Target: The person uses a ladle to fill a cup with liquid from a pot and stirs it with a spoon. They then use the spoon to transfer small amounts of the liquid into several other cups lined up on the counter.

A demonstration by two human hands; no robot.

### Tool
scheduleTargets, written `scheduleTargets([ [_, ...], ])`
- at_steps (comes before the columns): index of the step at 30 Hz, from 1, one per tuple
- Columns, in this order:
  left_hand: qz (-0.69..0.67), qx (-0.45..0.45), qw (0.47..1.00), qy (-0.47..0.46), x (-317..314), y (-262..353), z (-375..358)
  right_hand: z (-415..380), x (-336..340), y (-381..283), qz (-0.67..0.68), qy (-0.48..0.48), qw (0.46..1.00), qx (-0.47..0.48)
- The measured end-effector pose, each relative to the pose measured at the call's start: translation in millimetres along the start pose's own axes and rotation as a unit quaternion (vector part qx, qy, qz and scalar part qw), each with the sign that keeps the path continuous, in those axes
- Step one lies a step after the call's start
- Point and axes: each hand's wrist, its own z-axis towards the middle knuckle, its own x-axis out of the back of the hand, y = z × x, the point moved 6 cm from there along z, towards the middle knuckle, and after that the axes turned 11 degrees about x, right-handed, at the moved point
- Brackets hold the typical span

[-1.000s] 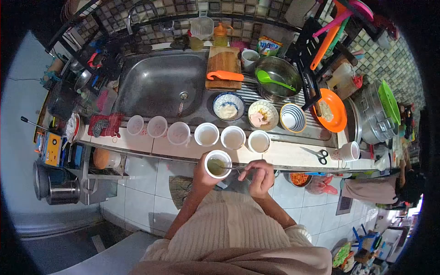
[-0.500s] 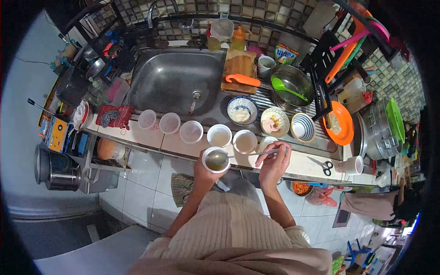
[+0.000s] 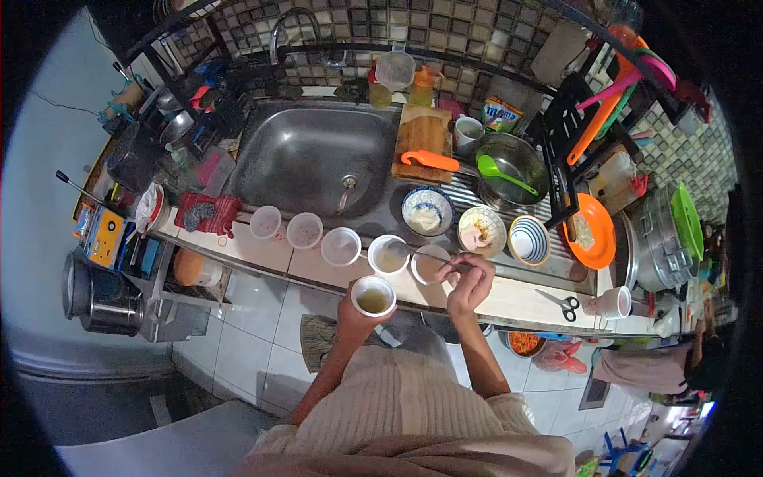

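Note:
My left hand (image 3: pixel 355 319) is wrapped round a small white cup (image 3: pixel 373 297) with yellowish liquid in it, held just off the counter's front edge. Between the fingers of my right hand (image 3: pixel 470 288) is the handle of a metal spoon (image 3: pixel 413 253). The spoon's bowl is over a plastic cup (image 3: pixel 389 269) on the counter, which has pale contents. To its right, another filled cup (image 3: pixel 427 276) stands partly behind my right fingers. Leftward along the counter are more cups (image 3: pixel 340 246), and the leftmost ones (image 3: pixel 265 222) show reddish bits.
Behind the cups is a steel sink (image 3: pixel 310 143). Bowls (image 3: pixel 427 211), a pot (image 3: pixel 517 159) with a green spoon, and a cutting board (image 3: pixel 424 131) stand right of it. Scissors (image 3: pixel 570 308) and stacked cups (image 3: pixel 616 303) lie on the right, near an orange plate (image 3: pixel 602 242).
The spoon has moved from over the cup in my left hand to over a cup on the counter. My right hand has shifted slightly left, and the view has tilted a little.

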Motion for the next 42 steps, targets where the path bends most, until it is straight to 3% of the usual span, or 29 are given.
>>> scheduleTargets([
  [3,0.002,-0.009,1.000,-0.005,1.9,4.7,-1.4,-0.2,-0.4,-12.6,-0.010,0.006,0.998,0.059],
  [5,-0.007,-0.003,1.000,-0.013,0.5,3.1,-0.4,2.6,0.1,-24.5,-0.008,0.041,0.998,0.044],
  [7,-0.016,0.007,1.000,-0.022,-1.7,2.9,-0.9,0.8,6.8,-29.0,0.058,0.106,0.992,-0.031],
  [11,0.016,-0.032,0.998,-0.045,-5.3,25.7,-2.2,-6.5,7.2,-51.3,0.065,0.055,0.994,-0.068],
  [14,-0.013,-0.045,0.993,-0.105,-16.9,39.2,-2.3,-13.3,12.2,-54.0,0.041,0.037,0.998,-0.044],
  [17,-0.017,-0.089,0.991,-0.101,-28.4,51.9,-2.8,-12.3,18.3,-59.8,0.018,0.034,0.998,-0.045],
  [20,0.007,-0.118,0.987,-0.104,-44.5,57.3,-1.5,-5.1,32.7,-59.4,0.002,0.112,0.985,-0.133],
  [27,-0.037,-0.107,0.984,-0.137,-66.6,71.6,-3.5,4.8,71.4,-55.3,0.024,0.256,0.948,-0.187],
  [34,-0.056,-0.097,0.977,-0.179,-81.9,64.9,-4.2,15.7,96.4,-55.0,0.011,0.291,0.940,-0.180],
  [42,-0.035,-0.055,0.984,-0.163,-74.8,51.6,-5.6,23.4,133.7,-46.1,-0.046,0.298,0.949,-0.094],
])
